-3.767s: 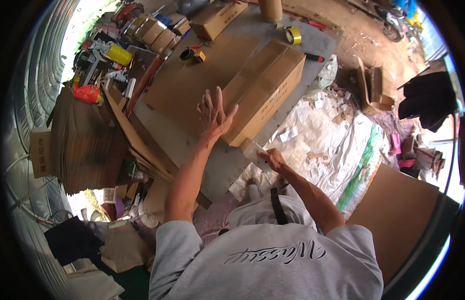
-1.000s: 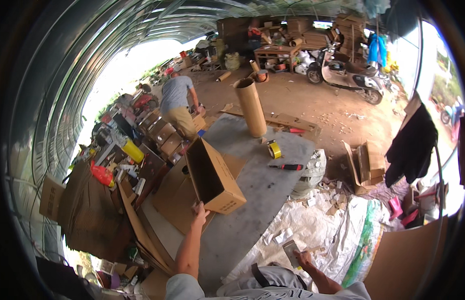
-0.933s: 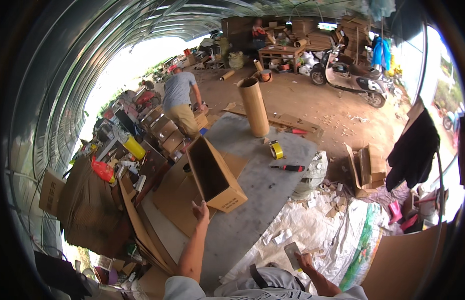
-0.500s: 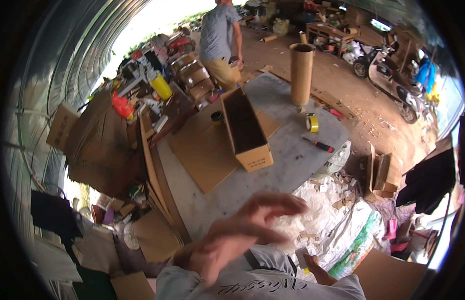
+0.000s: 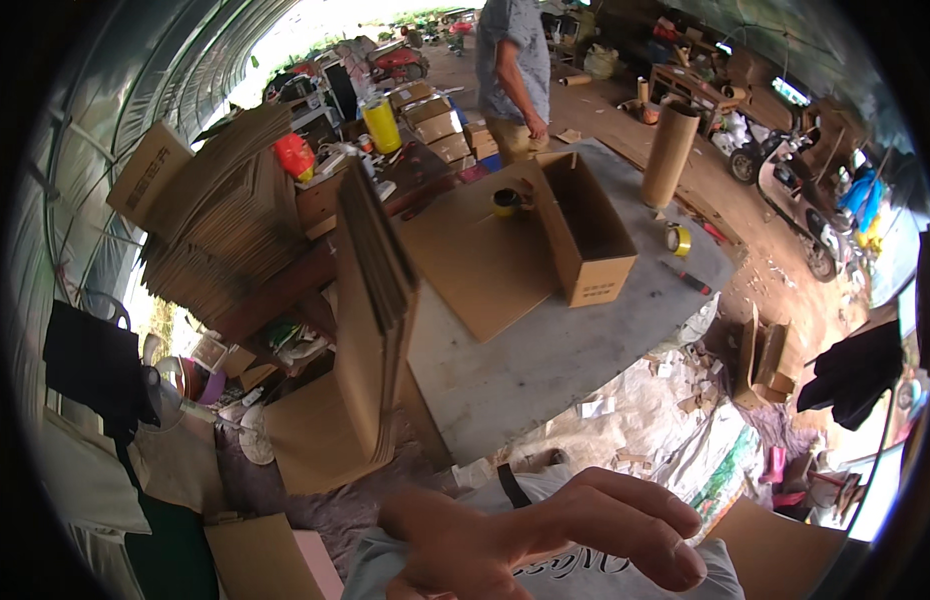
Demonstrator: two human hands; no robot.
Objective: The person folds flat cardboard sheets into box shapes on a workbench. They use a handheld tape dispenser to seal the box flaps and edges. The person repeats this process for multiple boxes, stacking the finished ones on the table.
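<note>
we spread our left hand, bottom middle; our right, we can't tell. a box sits upper middle.

The left hand is raised close to the camera, low in the view, in front of the chest. Its fingers stretch toward the right, loosely bent and parted, tips angled down; the hand's left part is blurred.
</note>
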